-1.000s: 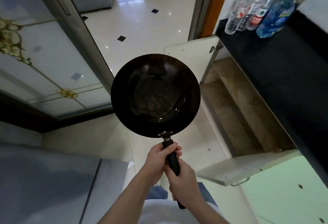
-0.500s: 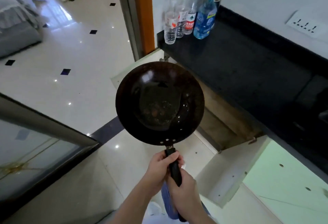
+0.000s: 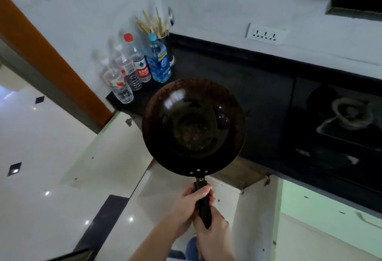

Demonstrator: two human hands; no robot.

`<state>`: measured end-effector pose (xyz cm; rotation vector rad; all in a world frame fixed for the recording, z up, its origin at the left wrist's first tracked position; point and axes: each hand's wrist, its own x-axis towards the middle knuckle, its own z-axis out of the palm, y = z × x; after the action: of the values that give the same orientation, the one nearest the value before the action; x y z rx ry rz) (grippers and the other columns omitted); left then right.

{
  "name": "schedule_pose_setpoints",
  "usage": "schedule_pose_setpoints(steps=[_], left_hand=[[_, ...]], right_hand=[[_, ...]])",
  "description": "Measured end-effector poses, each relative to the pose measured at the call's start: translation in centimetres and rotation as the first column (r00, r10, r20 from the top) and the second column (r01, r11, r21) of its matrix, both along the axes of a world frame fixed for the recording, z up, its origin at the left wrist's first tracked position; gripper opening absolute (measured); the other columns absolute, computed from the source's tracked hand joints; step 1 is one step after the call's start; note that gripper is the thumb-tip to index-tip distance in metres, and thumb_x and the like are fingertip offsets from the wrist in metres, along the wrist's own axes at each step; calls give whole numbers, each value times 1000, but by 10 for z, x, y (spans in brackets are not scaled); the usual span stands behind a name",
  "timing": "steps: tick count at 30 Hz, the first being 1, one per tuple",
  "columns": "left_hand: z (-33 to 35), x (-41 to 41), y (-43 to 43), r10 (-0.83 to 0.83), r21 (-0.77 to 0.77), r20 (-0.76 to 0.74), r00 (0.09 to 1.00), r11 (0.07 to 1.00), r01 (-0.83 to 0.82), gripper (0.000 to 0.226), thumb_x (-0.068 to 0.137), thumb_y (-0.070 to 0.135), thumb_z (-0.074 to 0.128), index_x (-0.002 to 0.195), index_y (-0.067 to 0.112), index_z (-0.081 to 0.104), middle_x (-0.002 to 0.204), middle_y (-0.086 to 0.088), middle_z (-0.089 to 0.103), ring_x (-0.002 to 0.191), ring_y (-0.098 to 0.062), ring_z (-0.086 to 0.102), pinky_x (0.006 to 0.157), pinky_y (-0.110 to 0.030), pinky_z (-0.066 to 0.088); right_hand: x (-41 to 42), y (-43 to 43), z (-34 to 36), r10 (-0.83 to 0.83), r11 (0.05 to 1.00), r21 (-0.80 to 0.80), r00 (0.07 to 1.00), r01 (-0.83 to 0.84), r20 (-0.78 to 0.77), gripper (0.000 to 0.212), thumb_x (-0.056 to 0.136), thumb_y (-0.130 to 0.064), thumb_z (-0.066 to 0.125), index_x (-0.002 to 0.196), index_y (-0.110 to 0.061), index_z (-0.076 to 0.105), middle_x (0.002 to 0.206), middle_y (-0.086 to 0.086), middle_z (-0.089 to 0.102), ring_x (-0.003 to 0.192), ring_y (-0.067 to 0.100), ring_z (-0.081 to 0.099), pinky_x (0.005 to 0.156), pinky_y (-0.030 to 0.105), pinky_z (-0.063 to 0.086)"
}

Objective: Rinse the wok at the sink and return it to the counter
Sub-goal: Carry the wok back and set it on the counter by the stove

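Observation:
A dark round wok (image 3: 194, 126) with brown residue in its bottom hangs in the air in front of me, its far rim over the edge of the black counter (image 3: 258, 99). Both hands grip its black handle (image 3: 203, 205). My left hand (image 3: 191, 200) wraps the handle near the rivets. My right hand (image 3: 210, 234) holds the handle's end, just behind the left. No sink is in view.
Several clear plastic bottles (image 3: 124, 74) and a blue bottle (image 3: 159, 62) stand at the counter's left end beside a chopstick holder (image 3: 161, 27). A gas stove (image 3: 349, 116) sits at right. Below the counter an open cabinet door (image 3: 111, 153) juts out over the glossy tiled floor (image 3: 31, 157).
The view has swung right from the glass door and floor toward the counter. The wok, held in both hands throughout, now hangs at the counter's edge, and the stove has come into sight.

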<state>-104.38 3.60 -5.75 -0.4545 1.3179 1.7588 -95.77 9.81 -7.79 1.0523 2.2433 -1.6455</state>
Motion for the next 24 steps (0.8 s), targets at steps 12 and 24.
schedule_pose_setpoints(steps=[12, 24], left_hand=[[-2, -61, 71, -231, -15, -22, 973, 973, 231, 10, 90, 4, 62, 92, -4, 67, 75, -15, 65, 67, -23, 61, 69, -30, 52], [-13, -152, 88, -435, -24, -43, 900, 901, 434, 10, 90, 6, 66, 87, 0, 72, 81, -15, 70, 74, -23, 67, 74, -33, 52]], right_hand=[[-52, 46, 5, -282, 959, 13, 958, 282, 57, 32, 90, -30, 65, 120, -18, 66, 104, 5, 75, 103, 21, 70, 86, 26, 54], [-131, 50, 13, -408, 913, -15, 912, 409, 44, 25, 89, -38, 65, 100, -16, 70, 76, 1, 73, 61, 7, 65, 52, 13, 44]])
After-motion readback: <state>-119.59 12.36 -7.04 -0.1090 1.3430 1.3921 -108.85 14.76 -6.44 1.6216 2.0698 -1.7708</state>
